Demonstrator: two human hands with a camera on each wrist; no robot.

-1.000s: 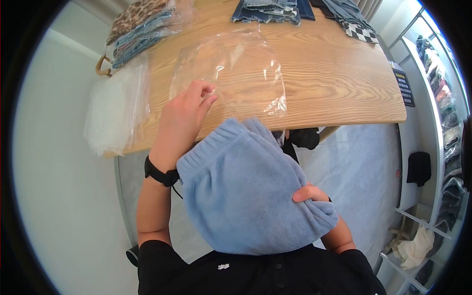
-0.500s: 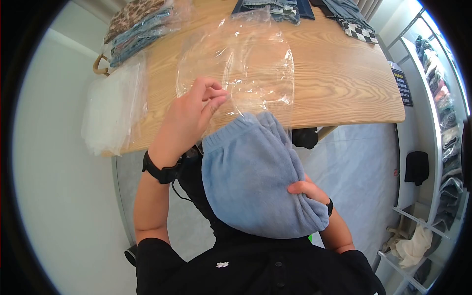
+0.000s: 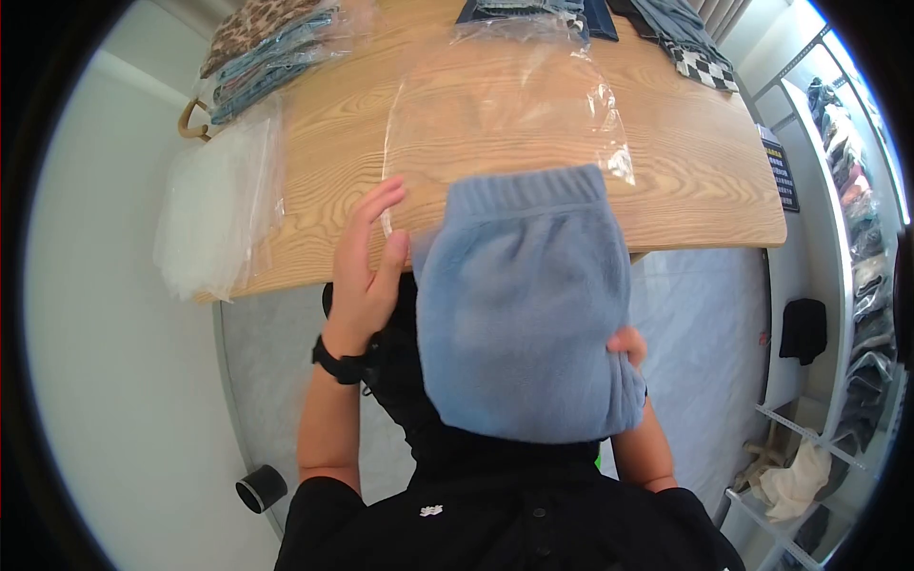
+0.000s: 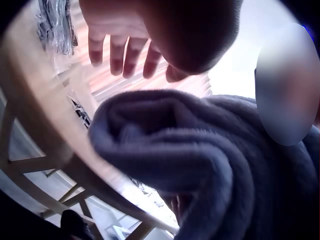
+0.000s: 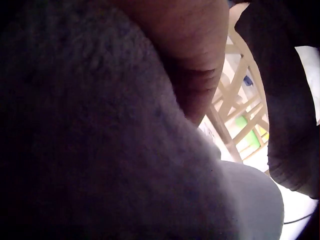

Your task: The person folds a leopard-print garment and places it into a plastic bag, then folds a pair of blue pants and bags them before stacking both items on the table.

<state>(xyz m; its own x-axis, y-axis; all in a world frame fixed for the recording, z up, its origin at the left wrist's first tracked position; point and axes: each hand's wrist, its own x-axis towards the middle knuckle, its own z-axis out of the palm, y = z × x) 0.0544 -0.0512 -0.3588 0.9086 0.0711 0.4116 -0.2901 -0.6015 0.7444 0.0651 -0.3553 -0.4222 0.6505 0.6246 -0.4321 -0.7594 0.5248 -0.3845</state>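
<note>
Wooden table [image 3: 705,181] at twelve o'clock, clear plastic bag [image 3: 509,105] over it. At centre, folded blue garment [image 3: 524,314], its four-o'clock edge gripped by my right hand [image 3: 627,344]; my left hand [image 3: 366,276], fingers extended, beside it at ten o'clock.

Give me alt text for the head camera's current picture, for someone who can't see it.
A person's right hand grips a folded, fluffy blue garment by one side, with the left hand open beside it. Beyond the garment, a clear plastic bag lies on a wooden table, with a stack of translucent plastic at the left and folded clothes farther back.
</note>
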